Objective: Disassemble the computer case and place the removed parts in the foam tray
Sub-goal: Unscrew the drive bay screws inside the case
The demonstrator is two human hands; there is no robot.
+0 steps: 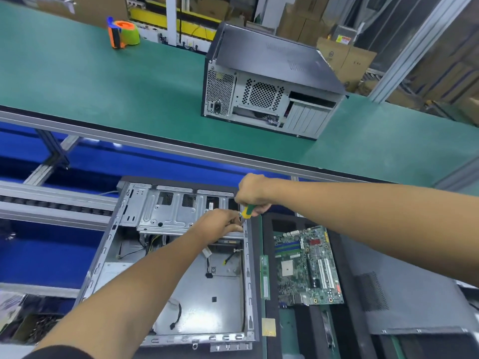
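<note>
An open computer case [145,257] lies flat in front of me, with loose cables inside. Its metal drive cage [171,213] sits at the far end. My right hand [250,193] grips a yellow-green screwdriver [247,211], tip down at the cage's right corner. My left hand [220,225] rests on that same corner, fingers pinched beside the screwdriver tip. What the fingers pinch is hidden. To the right, a black foam tray [344,265] holds a green motherboard [308,265] and a memory stick [265,277].
A second, closed computer case [269,81] stands on the green conveyor belt [103,81] beyond. An orange and green tape dispenser [123,33] sits far left on the belt. A grey side panel [404,299] lies at right. Cardboard boxes fill the background.
</note>
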